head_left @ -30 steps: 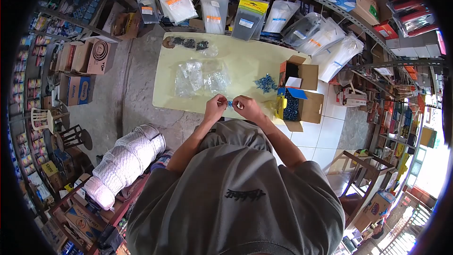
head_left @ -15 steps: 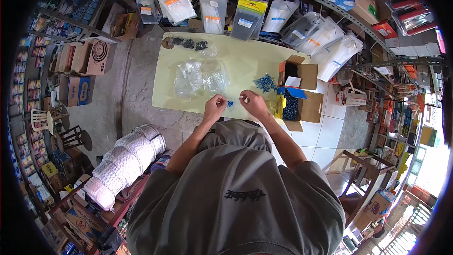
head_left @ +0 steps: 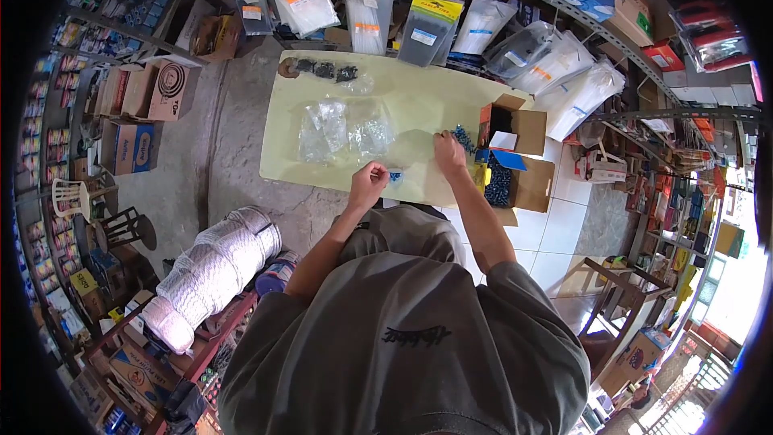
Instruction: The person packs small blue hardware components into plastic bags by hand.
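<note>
1. Shelves packed with stock are closing in around the pale yellow table [head_left: 419,105]. Hanging packets [head_left: 366,4] are lining its far edge, and two open cardboard boxes [head_left: 515,125] are crowding its right edge.
2. I am seeing free room mainly on the left, where the table edge is giving onto bare concrete floor [head_left: 233,137]. The near edge is running just in front of the person's body.
3. Clear plastic bags [head_left: 342,130] are lying mid-table, with bare tabletop between them and the boxes. Small black parts [head_left: 322,70] are sitting at the far left corner.
4. The left hand [head_left: 369,177] is hovering at the near edge with its fingers curled closed, pinching a small blue piece [head_left: 394,176] that is sticking out just past the fingertips.
5. The right hand [head_left: 449,153] is stretching forward, and its fingertips are touching the pile of blue pieces [head_left: 462,138] beside the upper box. I cannot tell whether those fingers are gripping anything.
6. The two hands are working well apart.
</note>
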Available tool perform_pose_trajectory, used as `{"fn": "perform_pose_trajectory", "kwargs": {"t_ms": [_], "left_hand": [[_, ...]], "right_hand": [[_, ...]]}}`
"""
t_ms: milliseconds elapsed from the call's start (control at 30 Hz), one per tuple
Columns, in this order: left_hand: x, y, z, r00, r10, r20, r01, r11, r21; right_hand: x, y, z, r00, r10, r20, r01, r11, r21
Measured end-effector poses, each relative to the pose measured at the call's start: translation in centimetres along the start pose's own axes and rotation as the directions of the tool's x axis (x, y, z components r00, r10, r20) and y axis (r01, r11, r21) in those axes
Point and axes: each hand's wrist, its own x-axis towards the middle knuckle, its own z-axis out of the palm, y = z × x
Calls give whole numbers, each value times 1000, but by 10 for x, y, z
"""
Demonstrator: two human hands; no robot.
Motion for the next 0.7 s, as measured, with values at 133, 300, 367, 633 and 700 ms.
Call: {"fn": "perform_pose_trajectory", "kwargs": {"t_ms": [133, 300, 367, 633, 700], "left_hand": [[-2, -3, 1, 1000, 2, 0, -2, 1000, -30], [1, -3, 0, 999, -31, 15, 32, 997, -72], [3, -5, 0, 997, -61, 38, 63, 996, -64], [7, 9, 2, 998, -51, 25, 51, 999, 13], [7, 9, 2, 997, -69, 30, 69, 998, 11]], "right_hand": [[-5, -9, -4, 999, -28, -21, 28, 1000, 12], [-31, -57, -51, 990, -80, -113, 117, 916, 383], [-49, -76, -60, 985, -135, -107, 168, 885, 434], [-74, -88, -57, 956, -279, -90, 287, 829, 479], [-73, -83, -58, 995, -92, 43, 53, 831, 553]]}}
